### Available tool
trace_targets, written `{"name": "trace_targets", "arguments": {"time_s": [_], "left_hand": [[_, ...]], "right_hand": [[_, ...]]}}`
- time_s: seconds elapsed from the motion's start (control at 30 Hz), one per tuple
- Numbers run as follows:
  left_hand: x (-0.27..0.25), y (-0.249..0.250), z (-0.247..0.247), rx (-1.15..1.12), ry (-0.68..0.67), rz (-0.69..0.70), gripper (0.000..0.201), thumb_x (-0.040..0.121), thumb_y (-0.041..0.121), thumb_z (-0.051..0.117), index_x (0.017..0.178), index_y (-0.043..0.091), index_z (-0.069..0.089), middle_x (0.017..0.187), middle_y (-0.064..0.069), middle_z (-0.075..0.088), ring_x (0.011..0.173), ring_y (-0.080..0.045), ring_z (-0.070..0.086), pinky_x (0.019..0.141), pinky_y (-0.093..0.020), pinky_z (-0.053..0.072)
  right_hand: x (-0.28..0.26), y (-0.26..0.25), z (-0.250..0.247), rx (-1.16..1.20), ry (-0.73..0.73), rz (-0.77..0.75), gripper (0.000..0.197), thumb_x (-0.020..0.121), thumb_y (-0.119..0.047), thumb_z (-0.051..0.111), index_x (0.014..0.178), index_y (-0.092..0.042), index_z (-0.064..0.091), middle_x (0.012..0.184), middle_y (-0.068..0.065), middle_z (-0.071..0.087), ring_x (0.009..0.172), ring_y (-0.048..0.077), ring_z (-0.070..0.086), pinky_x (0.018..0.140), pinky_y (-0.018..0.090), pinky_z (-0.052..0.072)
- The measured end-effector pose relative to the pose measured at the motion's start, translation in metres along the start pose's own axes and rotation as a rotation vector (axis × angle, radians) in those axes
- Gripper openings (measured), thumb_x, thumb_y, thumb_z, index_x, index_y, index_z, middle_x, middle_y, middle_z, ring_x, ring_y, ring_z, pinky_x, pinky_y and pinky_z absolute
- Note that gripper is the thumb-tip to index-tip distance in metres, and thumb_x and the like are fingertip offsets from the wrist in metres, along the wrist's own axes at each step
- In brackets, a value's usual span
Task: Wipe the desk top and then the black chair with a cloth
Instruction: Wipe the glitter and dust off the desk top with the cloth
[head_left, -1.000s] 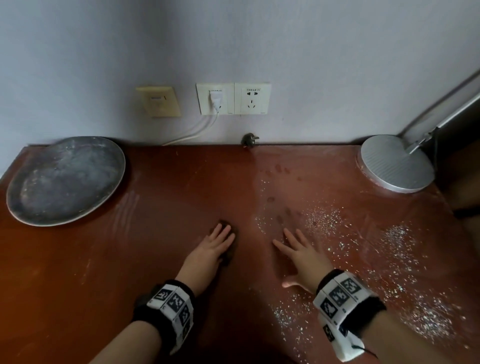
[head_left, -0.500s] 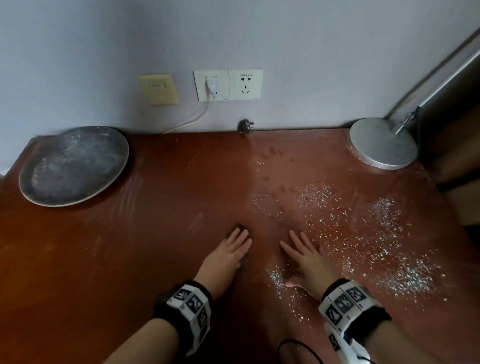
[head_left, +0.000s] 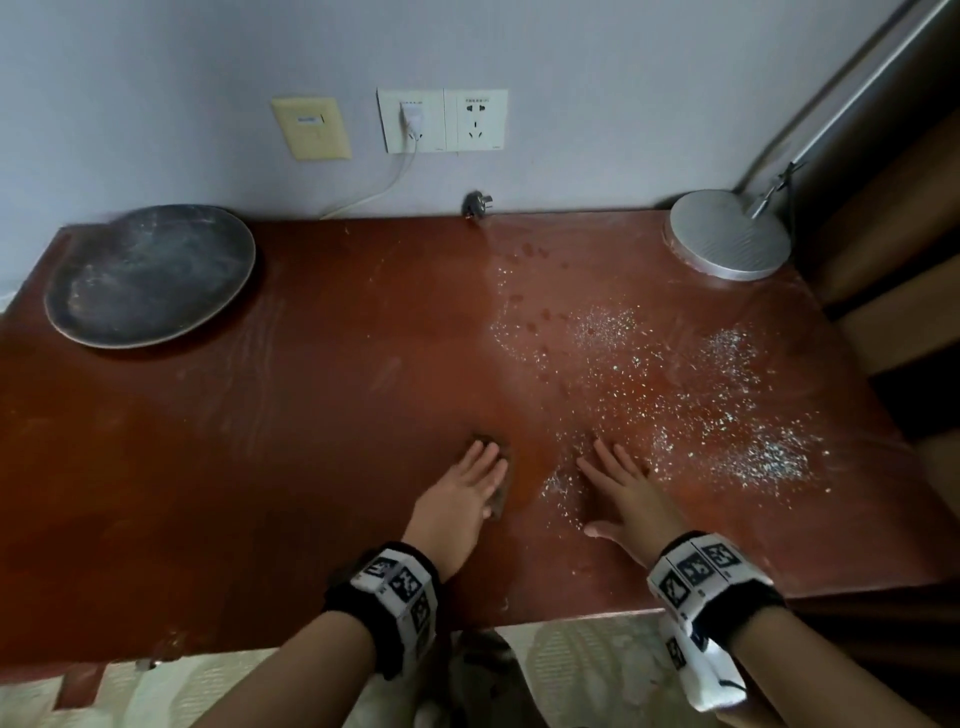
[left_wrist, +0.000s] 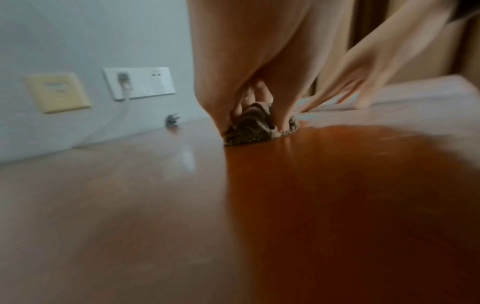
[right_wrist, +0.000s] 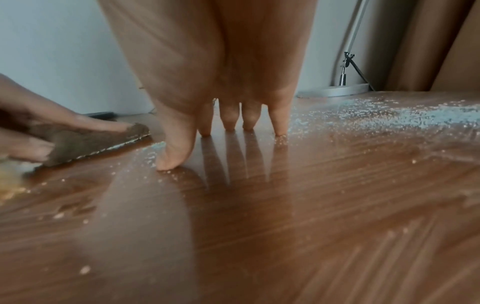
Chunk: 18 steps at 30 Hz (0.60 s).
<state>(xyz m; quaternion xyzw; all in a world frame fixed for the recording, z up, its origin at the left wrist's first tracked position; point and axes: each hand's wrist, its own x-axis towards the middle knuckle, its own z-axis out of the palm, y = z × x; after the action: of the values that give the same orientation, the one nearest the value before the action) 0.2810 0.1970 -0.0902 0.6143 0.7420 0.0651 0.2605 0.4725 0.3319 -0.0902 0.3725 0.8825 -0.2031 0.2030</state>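
**Both palms down on the desk**

My left hand (head_left: 457, 499) presses the brown cloth (right_wrist: 91, 144) under straight fingers. My right hand (head_left: 631, 493) lies beside it, fingers spread flat on the desk top (head_left: 311, 415), white specks (head_left: 701, 395) beyond its fingertips.

Dusty round tray (head_left: 150, 275) back left; lamp base (head_left: 727, 235) back right
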Motion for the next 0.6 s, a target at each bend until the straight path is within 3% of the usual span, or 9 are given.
{"name": "trace_targets", "arguments": {"time_s": [0.07, 0.13, 0.17, 0.27, 0.4, 0.5, 0.53, 0.6], "left_hand": [[-0.011, 0.025, 0.028, -0.023, -0.027, 0.182, 0.057, 0.098, 0.01, 0.04, 0.15, 0.019, 0.018, 0.158, 0.003, 0.003, 0.139, -0.01, -0.015, 0.118, -0.027, 0.003], [-0.023, 0.046, 0.052, 0.026, -0.03, 0.299, 0.059, 0.091, 0.01, 0.054, 0.146, 0.015, 0.032, 0.156, 0.0, 0.018, 0.139, -0.014, -0.003, 0.118, -0.037, 0.019], [-0.027, 0.05, 0.056, 0.041, -0.006, 0.267, 0.06, 0.091, 0.012, 0.056, 0.146, 0.017, 0.033, 0.155, 0.002, 0.019, 0.138, -0.012, -0.002, 0.118, -0.037, 0.021], [-0.032, 0.029, 0.044, -0.01, 0.098, 0.065, 0.059, 0.099, 0.022, 0.044, 0.15, 0.026, 0.014, 0.155, 0.014, -0.004, 0.139, -0.001, -0.012, 0.119, -0.025, 0.005], [-0.049, 0.013, 0.035, 0.033, 0.118, -0.1, 0.06, 0.101, 0.029, 0.036, 0.151, 0.024, 0.003, 0.156, 0.011, -0.012, 0.143, -0.004, -0.012, 0.118, -0.023, 0.013], [-0.06, 0.044, 0.053, -0.045, 0.099, -0.128, 0.063, 0.101, 0.028, 0.037, 0.151, 0.02, 0.0, 0.147, 0.01, -0.022, 0.139, -0.005, -0.017, 0.118, -0.026, 0.016], [-0.063, 0.056, 0.06, -0.108, 0.092, -0.114, 0.068, 0.099, 0.029, 0.042, 0.151, 0.018, -0.001, 0.148, 0.008, -0.02, 0.142, -0.007, -0.01, 0.116, -0.027, 0.021], [-0.066, 0.071, 0.069, -0.308, 0.054, -0.096, 0.083, 0.094, 0.028, 0.054, 0.151, 0.019, -0.006, 0.157, 0.002, 0.004, 0.14, -0.012, 0.029, 0.109, -0.024, 0.034]], "right_hand": [[0.002, 0.001, -0.001, 0.002, 0.001, -0.01, 0.087, 0.085, -0.04, 0.062, 0.149, -0.029, 0.004, 0.153, -0.007, -0.019, 0.144, 0.015, -0.012, 0.118, 0.043, 0.004], [0.002, 0.001, -0.003, -0.004, -0.002, -0.015, 0.087, 0.084, -0.039, 0.063, 0.15, -0.028, 0.005, 0.156, -0.004, -0.013, 0.145, 0.015, -0.01, 0.118, 0.044, 0.007], [0.0, 0.001, -0.004, -0.007, -0.001, -0.014, 0.088, 0.084, -0.039, 0.063, 0.149, -0.029, 0.005, 0.157, -0.004, -0.012, 0.145, 0.015, -0.009, 0.118, 0.044, 0.009], [-0.016, 0.001, 0.001, 0.031, 0.031, 0.007, 0.088, 0.084, -0.04, 0.063, 0.149, -0.031, 0.004, 0.152, -0.011, -0.015, 0.145, 0.013, -0.008, 0.118, 0.041, 0.006], [-0.056, -0.011, 0.023, 0.156, 0.117, -0.026, 0.077, 0.089, -0.037, 0.056, 0.148, -0.033, 0.006, 0.145, -0.017, -0.02, 0.143, 0.006, -0.009, 0.115, 0.03, 0.017], [-0.074, -0.04, 0.044, 0.293, 0.212, -0.132, 0.061, 0.097, -0.028, 0.047, 0.148, -0.023, 0.015, 0.145, -0.018, -0.01, 0.143, 0.003, 0.0, 0.113, 0.017, 0.008], [-0.076, -0.051, 0.049, 0.32, 0.248, -0.15, 0.057, 0.098, -0.025, 0.045, 0.148, -0.02, 0.018, 0.145, -0.017, -0.006, 0.143, 0.003, 0.004, 0.113, 0.014, 0.007], [-0.077, -0.067, 0.059, 0.38, 0.293, -0.16, 0.053, 0.101, -0.02, 0.038, 0.148, -0.018, 0.015, 0.144, -0.017, -0.005, 0.141, 0.001, 0.005, 0.113, 0.011, 0.006]]}}
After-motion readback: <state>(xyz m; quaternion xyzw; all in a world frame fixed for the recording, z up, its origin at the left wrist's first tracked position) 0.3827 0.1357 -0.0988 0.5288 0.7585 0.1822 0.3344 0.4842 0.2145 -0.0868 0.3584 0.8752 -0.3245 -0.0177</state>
